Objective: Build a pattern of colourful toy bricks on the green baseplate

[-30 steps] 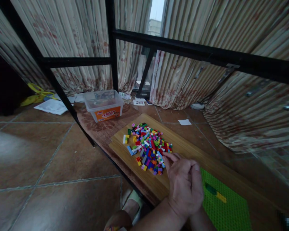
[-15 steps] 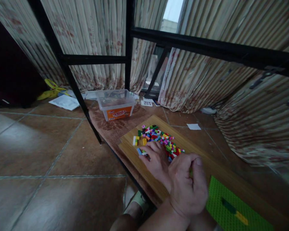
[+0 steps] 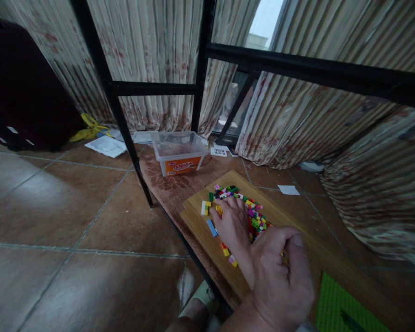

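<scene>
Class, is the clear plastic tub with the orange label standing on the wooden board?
No, the tub sits on brown patterned cloth beyond the board.

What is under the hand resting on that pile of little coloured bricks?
Around the right hand, small coloured plastic bricks show on the light wooden board, so it rests on the pile. Which bricks lie beneath its palm is covered.

Bricks (image 3: 256,216) are lying on the board (image 3: 200,227); the tub (image 3: 180,154) is sitting behind it on the cloth (image 3: 173,185), the baseplate (image 3: 335,309) lying nearer, to the right.
</scene>
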`<move>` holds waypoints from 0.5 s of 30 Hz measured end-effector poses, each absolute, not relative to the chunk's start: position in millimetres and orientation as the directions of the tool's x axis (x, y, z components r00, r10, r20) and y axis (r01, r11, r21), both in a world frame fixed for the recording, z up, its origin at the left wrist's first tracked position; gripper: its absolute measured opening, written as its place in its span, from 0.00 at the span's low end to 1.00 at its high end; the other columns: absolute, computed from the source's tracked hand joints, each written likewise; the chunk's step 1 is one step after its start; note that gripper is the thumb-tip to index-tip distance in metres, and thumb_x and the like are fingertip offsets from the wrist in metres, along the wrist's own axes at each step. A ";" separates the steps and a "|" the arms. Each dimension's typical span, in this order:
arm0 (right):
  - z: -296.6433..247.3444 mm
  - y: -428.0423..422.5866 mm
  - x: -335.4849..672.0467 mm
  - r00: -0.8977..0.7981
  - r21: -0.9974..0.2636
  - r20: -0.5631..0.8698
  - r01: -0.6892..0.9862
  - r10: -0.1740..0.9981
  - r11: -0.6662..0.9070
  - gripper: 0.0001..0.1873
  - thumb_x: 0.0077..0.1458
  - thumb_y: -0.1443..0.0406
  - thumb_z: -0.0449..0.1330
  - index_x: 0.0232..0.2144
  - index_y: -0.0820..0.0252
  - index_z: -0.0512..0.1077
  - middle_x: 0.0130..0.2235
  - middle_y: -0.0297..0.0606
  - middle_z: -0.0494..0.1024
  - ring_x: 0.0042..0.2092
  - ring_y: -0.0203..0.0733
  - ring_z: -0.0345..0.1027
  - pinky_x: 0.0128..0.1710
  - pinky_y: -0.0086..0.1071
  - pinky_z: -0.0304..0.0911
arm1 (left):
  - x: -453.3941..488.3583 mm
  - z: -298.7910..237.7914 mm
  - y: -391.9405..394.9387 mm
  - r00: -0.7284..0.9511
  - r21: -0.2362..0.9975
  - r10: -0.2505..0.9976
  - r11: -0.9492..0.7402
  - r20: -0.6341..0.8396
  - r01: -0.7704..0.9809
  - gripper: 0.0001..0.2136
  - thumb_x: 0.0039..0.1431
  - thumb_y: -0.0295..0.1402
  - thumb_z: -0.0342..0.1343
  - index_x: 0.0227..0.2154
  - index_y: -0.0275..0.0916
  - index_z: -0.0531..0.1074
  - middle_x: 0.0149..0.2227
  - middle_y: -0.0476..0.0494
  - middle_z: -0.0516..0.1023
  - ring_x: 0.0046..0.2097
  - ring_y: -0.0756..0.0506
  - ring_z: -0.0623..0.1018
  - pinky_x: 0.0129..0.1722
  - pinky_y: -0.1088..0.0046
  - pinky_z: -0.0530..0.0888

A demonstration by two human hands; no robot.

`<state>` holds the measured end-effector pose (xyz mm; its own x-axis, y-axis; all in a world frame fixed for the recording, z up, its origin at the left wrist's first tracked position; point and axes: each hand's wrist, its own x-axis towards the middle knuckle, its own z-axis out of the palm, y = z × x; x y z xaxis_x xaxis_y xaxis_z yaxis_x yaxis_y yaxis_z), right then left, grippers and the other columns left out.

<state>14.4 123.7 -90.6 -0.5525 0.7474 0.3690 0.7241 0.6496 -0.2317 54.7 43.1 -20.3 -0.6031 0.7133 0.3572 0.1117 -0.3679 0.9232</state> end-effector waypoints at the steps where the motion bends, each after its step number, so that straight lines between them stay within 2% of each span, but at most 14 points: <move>1: -90.6 125.5 16.4 -0.534 -0.220 0.349 0.752 0.770 0.622 0.10 0.58 0.61 0.57 0.40 0.55 0.75 0.38 0.41 0.73 0.44 0.49 0.59 0.45 0.41 0.53 | 54.6 -20.1 43.3 -0.620 0.924 0.700 -0.364 0.355 0.118 0.09 0.62 0.26 0.48 0.30 0.38 0.72 0.26 0.48 0.73 0.30 0.50 0.73 0.36 0.72 0.70; 5: -89.2 126.6 21.4 -0.500 -0.132 0.269 0.827 0.823 0.546 0.11 0.58 0.59 0.56 0.37 0.57 0.77 0.36 0.43 0.74 0.43 0.50 0.59 0.44 0.42 0.52 | 55.4 -19.6 44.0 -0.652 0.926 0.671 -0.350 0.353 0.142 0.09 0.59 0.24 0.49 0.28 0.38 0.72 0.25 0.49 0.72 0.31 0.50 0.73 0.44 0.68 0.69; 10: -86.9 120.9 13.9 -0.474 -0.041 0.256 0.865 0.842 0.500 0.15 0.57 0.56 0.56 0.32 0.61 0.76 0.37 0.49 0.73 0.44 0.54 0.60 0.44 0.46 0.53 | 53.5 -20.7 44.8 -0.644 0.912 0.667 -0.393 0.373 0.121 0.09 0.59 0.23 0.49 0.29 0.39 0.72 0.24 0.49 0.72 0.29 0.51 0.73 0.35 0.73 0.70; 13: -91.8 123.0 8.6 -0.439 -0.082 0.238 0.880 0.867 0.468 0.12 0.56 0.60 0.57 0.28 0.61 0.75 0.37 0.51 0.73 0.45 0.56 0.61 0.45 0.48 0.54 | 50.5 -22.7 45.4 -0.643 0.908 0.666 -0.403 0.378 0.116 0.09 0.59 0.23 0.49 0.30 0.39 0.73 0.24 0.50 0.72 0.28 0.51 0.73 0.33 0.73 0.70; 15: -97.0 126.8 7.2 -0.430 -0.194 0.243 0.857 0.870 0.477 0.10 0.55 0.62 0.57 0.27 0.59 0.74 0.36 0.51 0.73 0.45 0.56 0.62 0.47 0.50 0.54 | 49.2 -23.5 45.8 -0.649 0.910 0.665 -0.399 0.370 0.110 0.09 0.60 0.24 0.49 0.32 0.40 0.73 0.24 0.49 0.72 0.29 0.51 0.73 0.33 0.73 0.71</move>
